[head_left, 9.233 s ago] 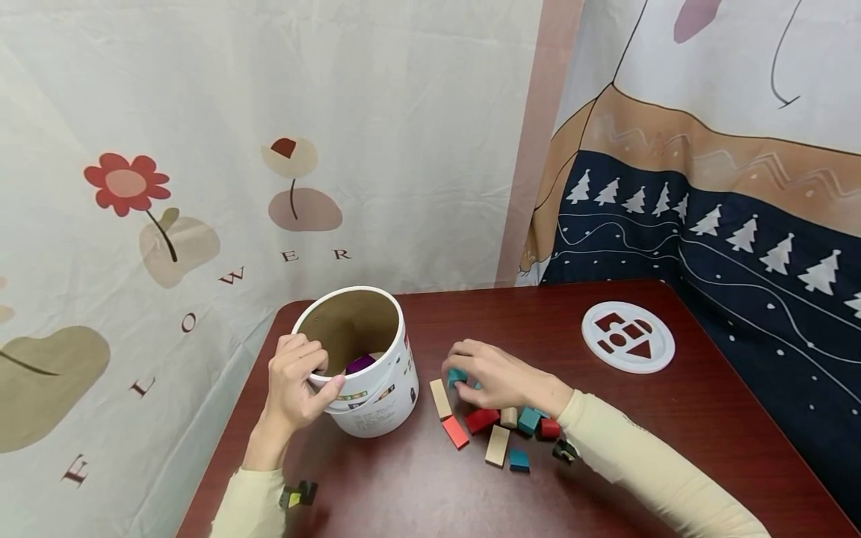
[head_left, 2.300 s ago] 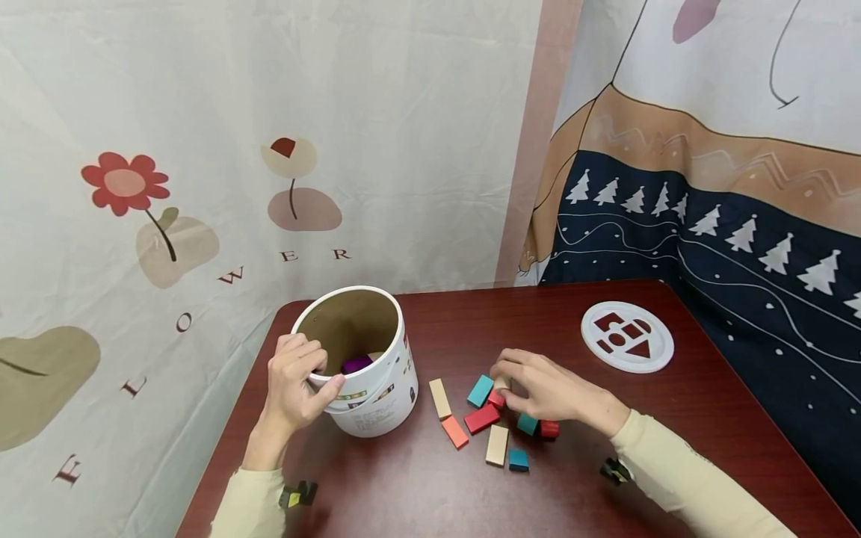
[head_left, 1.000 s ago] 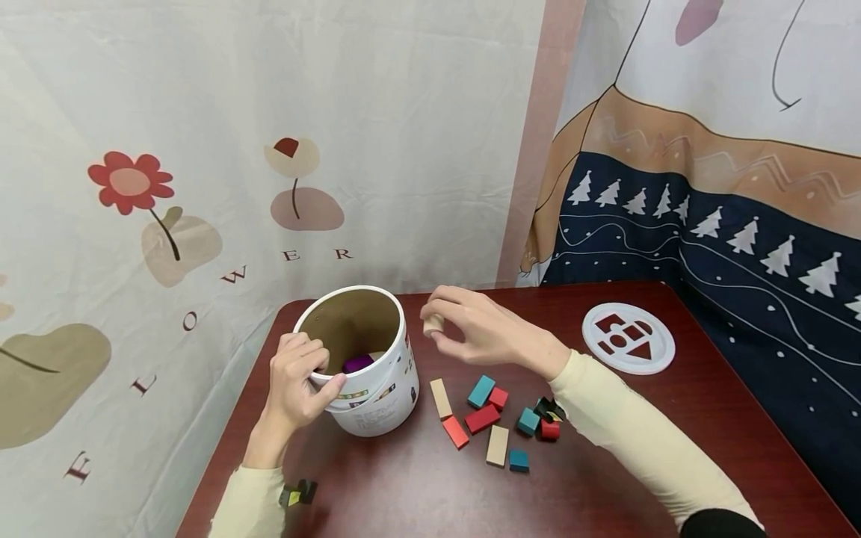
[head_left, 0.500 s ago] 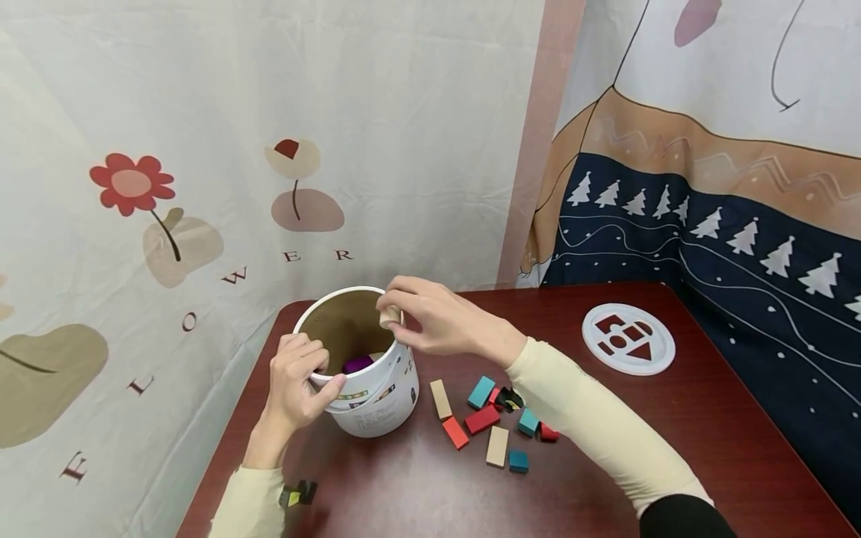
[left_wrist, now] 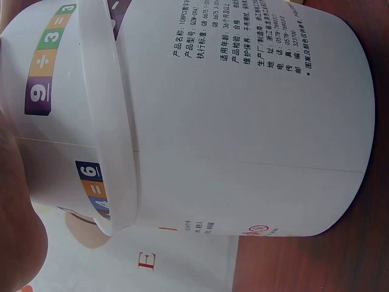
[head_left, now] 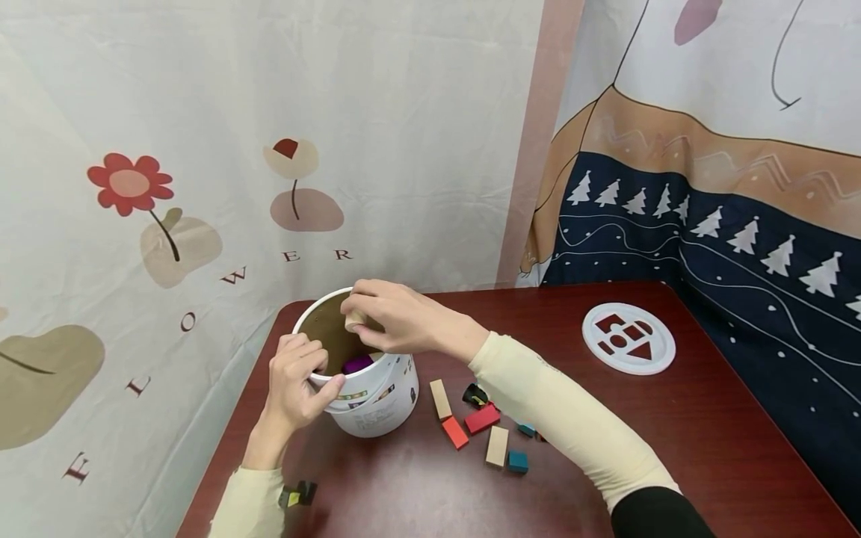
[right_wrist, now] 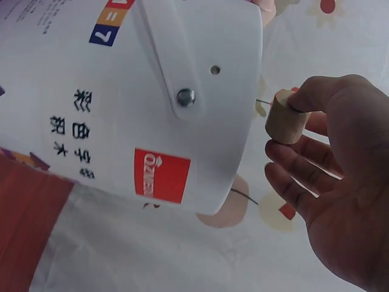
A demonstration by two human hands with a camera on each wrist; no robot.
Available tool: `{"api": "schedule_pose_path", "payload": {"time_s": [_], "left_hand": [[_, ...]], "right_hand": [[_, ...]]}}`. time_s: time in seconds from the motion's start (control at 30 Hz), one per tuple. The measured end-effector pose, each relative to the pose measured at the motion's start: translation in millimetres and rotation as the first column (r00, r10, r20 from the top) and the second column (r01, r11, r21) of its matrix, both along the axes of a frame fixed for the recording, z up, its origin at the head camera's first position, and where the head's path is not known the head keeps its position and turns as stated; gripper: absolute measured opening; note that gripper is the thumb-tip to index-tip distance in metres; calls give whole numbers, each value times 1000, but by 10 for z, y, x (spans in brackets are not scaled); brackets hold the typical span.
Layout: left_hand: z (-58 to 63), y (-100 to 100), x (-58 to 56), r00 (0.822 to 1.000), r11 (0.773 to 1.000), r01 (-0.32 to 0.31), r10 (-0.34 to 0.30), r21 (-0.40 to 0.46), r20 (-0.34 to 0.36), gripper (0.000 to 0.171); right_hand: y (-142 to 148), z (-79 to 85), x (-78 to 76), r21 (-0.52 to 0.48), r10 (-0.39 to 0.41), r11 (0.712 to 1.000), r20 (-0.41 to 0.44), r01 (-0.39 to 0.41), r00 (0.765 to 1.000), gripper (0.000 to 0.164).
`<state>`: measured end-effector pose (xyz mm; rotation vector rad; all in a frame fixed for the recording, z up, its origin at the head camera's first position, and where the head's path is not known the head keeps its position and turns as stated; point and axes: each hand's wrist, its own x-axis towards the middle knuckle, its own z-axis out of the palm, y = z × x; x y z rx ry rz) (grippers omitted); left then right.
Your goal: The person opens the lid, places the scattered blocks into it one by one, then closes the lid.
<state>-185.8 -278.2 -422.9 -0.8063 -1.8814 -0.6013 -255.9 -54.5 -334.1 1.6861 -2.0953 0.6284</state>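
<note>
Compared with half a second ago, the right hand [head_left: 397,317] sits farther left, having carried a plain wooden cylinder [head_left: 355,321] from the right rim to above the mouth of the white printed bucket [head_left: 373,409]. I see its thumb and forefinger clamped on the cylinder; my right wrist view shows the lower fingers spread loosely beneath. The left hand [head_left: 294,377] grips the near-left rim, fingers hooked over it, thumb outside. Down in the bucket I make out a purple piece [head_left: 356,365]. Right of it on the worktop [head_left: 403,493] lie a long tan block [head_left: 440,400], an orange-red block [head_left: 455,433], a dark red block [head_left: 482,420], a wider tan block [head_left: 497,447] and a blue block [head_left: 517,462]. Farther right, I have a white lid [head_left: 661,347] with shaped cut-outs lying flat.
</note>
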Motion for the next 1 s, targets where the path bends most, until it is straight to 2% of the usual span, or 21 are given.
{"api": "schedule_pose_path", "payload": {"time_s": [0.17,0.47,0.77,1.0], "left_hand": [[5,2,12,1000,1000,-8,8,-7,-2,50],[6,6,7,1000,1000,-8,8,-7,5,44],[-4,12,1,1000,1000,-3,3,-4,-4,48],[-7,9,-2,1000,1000,-6,5,-3,-16,48]], "right_hand": [[-95,2,1,50,-29,998,-14,30,999,22],[-140,-20,-26,67,-13,998,-40,16,999,20],[-135,-22,-14,124,-80,988,-89,91,993,38],[-118,-44,3,192,-144,968,-113,164,983,56]]}}
